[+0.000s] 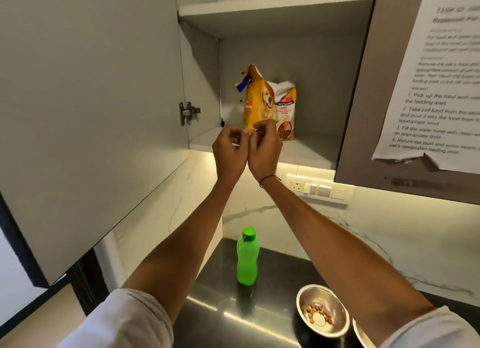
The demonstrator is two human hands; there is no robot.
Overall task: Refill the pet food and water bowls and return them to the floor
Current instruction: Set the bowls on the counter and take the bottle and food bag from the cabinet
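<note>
Pet food bag [270, 106]: stands upright on the lower shelf [306, 150] of the open wall cabinet [91, 114], well above the counter [220, 314].
Orientation: long axis vertical; printed dog face toward the camera; torn, crumpled mouth points up.
Handling (judged): soft, crinkly film, probably part full, so light to moderate and prone to slump or spill if tipped; best taken by the sides near mid-height, with the base supported.
Left hand [230, 147]: raised before the bag's lower edge, fingers curled; whether it touches the bag cannot be told.
Right hand [263, 145]: beside the left, fingers curled near the bag's bottom corner; contact unclear.
Food bowl [322, 311]: steel, on the counter, a little kibble inside.
Green bottle [248, 256]: upright, capped, on the counter.
</note>
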